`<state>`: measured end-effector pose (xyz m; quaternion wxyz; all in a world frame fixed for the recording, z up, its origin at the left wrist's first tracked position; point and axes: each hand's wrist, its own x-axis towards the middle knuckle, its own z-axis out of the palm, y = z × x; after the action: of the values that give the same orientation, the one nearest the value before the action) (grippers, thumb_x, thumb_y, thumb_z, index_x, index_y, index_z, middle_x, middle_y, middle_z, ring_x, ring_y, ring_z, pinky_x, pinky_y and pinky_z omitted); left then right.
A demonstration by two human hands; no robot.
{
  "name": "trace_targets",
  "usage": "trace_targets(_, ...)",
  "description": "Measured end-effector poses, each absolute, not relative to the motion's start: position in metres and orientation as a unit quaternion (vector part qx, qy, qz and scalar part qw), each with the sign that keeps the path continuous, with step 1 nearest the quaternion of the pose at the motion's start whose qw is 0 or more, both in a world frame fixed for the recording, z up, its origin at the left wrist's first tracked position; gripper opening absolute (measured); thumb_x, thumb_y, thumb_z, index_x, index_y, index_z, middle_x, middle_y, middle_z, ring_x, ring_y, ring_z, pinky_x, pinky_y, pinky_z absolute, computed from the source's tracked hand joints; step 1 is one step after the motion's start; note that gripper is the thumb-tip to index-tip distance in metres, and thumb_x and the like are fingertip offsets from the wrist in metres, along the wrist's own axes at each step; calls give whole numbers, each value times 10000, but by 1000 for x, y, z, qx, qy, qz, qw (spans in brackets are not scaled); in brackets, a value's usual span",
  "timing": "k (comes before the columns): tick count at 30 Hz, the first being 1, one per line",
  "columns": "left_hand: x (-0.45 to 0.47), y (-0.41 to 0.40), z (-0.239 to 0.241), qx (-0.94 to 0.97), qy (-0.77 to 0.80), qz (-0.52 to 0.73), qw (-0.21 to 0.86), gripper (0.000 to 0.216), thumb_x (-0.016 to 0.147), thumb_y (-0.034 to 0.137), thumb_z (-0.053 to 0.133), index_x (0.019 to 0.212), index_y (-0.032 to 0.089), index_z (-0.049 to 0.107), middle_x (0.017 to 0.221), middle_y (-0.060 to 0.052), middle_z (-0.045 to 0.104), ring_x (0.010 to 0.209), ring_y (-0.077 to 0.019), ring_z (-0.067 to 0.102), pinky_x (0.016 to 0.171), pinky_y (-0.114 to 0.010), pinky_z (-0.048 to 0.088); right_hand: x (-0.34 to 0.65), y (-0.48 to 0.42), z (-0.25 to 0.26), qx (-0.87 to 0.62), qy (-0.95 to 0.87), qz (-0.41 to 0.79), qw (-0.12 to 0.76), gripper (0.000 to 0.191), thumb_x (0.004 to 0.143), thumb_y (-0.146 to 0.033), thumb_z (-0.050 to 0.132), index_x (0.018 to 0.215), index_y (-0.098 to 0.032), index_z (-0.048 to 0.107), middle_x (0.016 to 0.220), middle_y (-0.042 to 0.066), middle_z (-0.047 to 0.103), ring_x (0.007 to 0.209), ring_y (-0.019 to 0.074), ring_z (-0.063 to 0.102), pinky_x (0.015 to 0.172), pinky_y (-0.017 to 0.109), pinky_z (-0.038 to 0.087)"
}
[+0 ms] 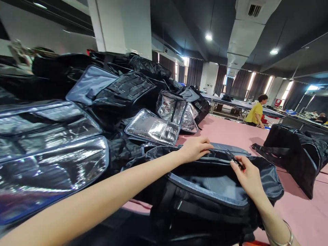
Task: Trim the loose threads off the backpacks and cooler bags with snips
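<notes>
Left hand (195,149) grips bag (220,191); right hand (247,176) perhaps snips.

Bare forearms — silver bangle (284,235) on right wrist

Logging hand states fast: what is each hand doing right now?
Left hand: closed on the rim of the open black bag.
Right hand: pinching small snips at the bag's rim.
</notes>
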<state>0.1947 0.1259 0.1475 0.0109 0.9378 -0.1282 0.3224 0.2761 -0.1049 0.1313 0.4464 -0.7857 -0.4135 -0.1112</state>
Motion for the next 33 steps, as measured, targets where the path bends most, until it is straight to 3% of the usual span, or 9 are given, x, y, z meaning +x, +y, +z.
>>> trace_targets(5, 198, 120, 141, 926, -176, 332, -15, 216, 835, 209, 526, 1026, 221, 624, 883, -20, 617, 800, -128, 558, 695, -226, 433, 277, -107, 120, -795, -389, -123, 448, 332, 802, -479, 482, 949, -188, 543, 541, -60, 445, 474, 109, 433, 498, 214, 373)
trace_targets(8, 201, 116, 137, 893, -231, 376, -91, 201, 861, 169, 462, 935, 222, 641, 805, -18, 600, 723, -123, 519, 631, -235, 398, 276, -110, 116, -799, -378, -123, 451, 313, 803, -475, 484, 931, -191, 506, 529, -72, 406, 478, 113, 427, 502, 215, 364)
trace_targets(12, 199, 112, 134, 839, -271, 427, -200, 151, 864, 183, 469, 877, 206, 619, 696, -10, 558, 634, -125, 445, 556, -256, 331, 274, -107, 110, -799, -385, -117, 447, 258, 795, -434, 506, 912, -204, 496, 544, -67, 444, 494, 116, 453, 528, 220, 374)
trace_targets(17, 196, 109, 133, 812, -280, 445, -254, 84, 843, 181, 501, 877, 199, 576, 653, 7, 521, 610, -114, 422, 541, -258, 300, 271, -102, 106, -801, -394, -110, 438, 186, 785, -370, 515, 883, -212, 500, 547, -63, 488, 479, 112, 469, 518, 216, 371)
trace_targets(33, 190, 104, 129, 801, -303, 437, -276, 137, 843, 173, 500, 976, 173, 534, 642, 13, 507, 590, -107, 440, 538, -269, 311, 267, -101, 105, -819, -408, -153, 373, 128, 793, -318, 494, 868, -217, 515, 670, -18, 620, 547, 126, 582, 574, 222, 417)
